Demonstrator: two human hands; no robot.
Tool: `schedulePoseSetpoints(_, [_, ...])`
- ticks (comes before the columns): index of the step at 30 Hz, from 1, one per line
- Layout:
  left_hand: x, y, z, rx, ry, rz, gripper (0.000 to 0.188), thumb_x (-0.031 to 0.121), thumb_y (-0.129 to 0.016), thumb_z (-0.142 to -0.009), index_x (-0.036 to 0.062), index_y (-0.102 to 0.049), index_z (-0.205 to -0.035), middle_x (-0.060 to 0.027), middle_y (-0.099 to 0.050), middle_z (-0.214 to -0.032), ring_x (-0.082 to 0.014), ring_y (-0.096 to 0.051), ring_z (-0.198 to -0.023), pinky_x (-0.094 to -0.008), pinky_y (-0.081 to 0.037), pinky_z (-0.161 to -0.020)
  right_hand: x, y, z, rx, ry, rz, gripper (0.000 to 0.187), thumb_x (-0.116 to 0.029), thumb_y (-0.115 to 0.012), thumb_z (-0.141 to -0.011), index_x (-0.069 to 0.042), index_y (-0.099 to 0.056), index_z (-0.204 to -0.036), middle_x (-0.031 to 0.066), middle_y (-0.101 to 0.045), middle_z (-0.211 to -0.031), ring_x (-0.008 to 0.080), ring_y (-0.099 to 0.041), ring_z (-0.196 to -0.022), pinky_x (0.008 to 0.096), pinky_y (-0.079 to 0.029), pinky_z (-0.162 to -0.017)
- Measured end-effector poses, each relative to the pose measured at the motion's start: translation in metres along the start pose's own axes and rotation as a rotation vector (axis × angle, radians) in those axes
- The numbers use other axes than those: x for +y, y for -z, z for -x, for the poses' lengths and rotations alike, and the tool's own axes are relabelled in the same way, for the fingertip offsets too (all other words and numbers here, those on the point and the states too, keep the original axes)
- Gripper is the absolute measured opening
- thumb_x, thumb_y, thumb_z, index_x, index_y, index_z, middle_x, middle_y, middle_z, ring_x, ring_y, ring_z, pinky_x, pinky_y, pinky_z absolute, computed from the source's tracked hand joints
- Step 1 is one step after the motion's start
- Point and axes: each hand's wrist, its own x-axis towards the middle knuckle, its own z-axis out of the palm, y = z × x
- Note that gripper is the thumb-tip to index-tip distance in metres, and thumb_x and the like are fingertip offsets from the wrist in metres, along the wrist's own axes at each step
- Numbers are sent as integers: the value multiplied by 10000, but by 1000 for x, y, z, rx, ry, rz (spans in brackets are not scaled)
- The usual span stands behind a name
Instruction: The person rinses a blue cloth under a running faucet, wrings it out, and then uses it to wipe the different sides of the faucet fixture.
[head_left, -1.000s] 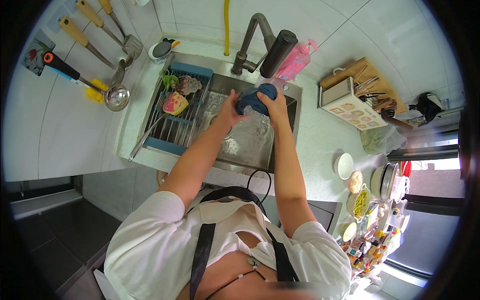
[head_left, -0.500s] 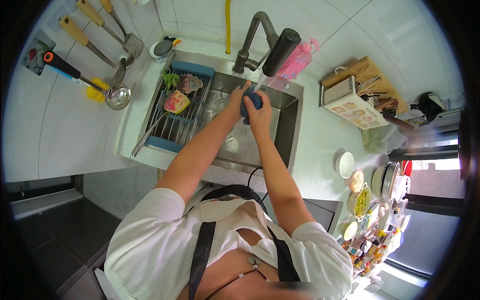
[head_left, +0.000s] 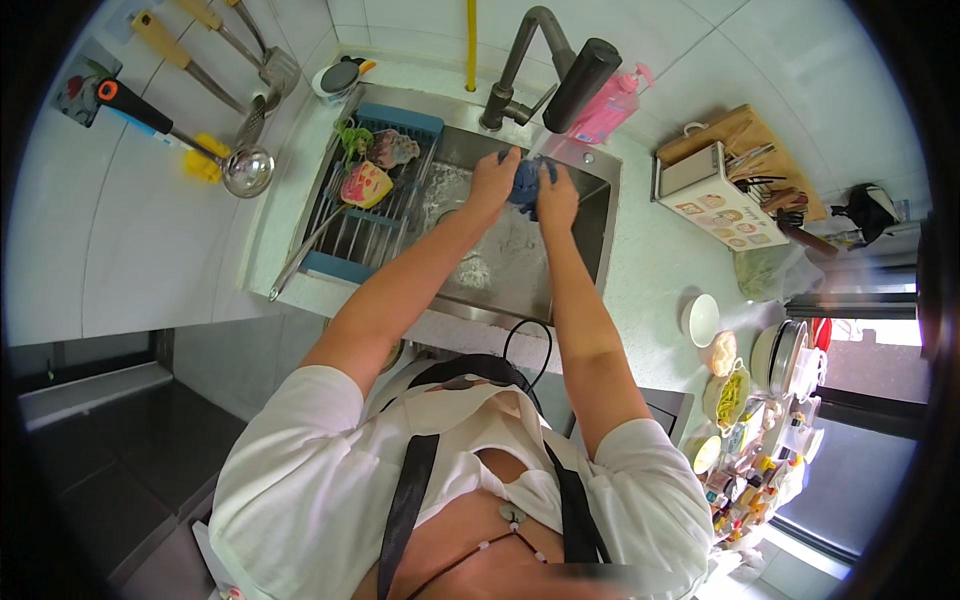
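Note:
A dark blue cloth (head_left: pixel 528 186) is stretched between my hands over the steel sink (head_left: pixel 480 285). My left hand (head_left: pixel 494 182) grips its left side, and my right hand (head_left: pixel 557 198) grips its right side. Water runs from the dark grey faucet (head_left: pixel 583 84) onto the cloth. Both hands are closed on the fabric, though some fingers are hidden behind it. Wet suds or water marks show on the sink floor below my wrists.
A blue-ended drying rack (head_left: pixel 335 264) spans the sink's left side, holding greens and colourful pieces. Behind the sink stands a pink pump bottle (head_left: pixel 610 107). A utensil holder (head_left: pixel 715 200), a white bowl (head_left: pixel 701 319) and several dishes occupy the right counter. Ladles and spatulas (head_left: pixel 248 171) hang at left.
The cloth was bunched tightly between my hands; now it is spread wider. My hands have moved apart, the right one shifting to the right under the faucet. The view has shifted slightly.

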Motion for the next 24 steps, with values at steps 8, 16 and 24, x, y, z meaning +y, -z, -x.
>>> schedulePoseSetpoints(8, [-3,31,-28,216,-280,-172,405,362,-513,-822,-23,-543,-699,-113,-511,-594,-269,-498,-575,-373,-384,-577,48,30,-8,-383,-94,-410,329,-290,-637,-733,-78,-616,-983,42,-587,-844,153,-541,-745,274,-405,-636])
schedulePoseSetpoints(16, [39,35,-17,19,77,173,296,318,-586,-807,39,-555,-712,-1,-524,-642,-125,-482,-538,-285,-384,-513,73,38,-4,-317,-557,-587,168,-154,-576,-795,-120,-620,-954,-56,-579,-807,42,-492,-704,190,-353,-579])
schedulePoseSetpoints(24, [15,20,-25,-349,389,708,230,254,-589,-809,25,-569,-818,-35,-567,-680,-147,-527,-527,-272,-433,-477,113,-11,12,-477,-230,-260,446,-84,-662,-699,-88,-531,-1125,101,-545,-1100,204,-517,-989,288,-405,-835])
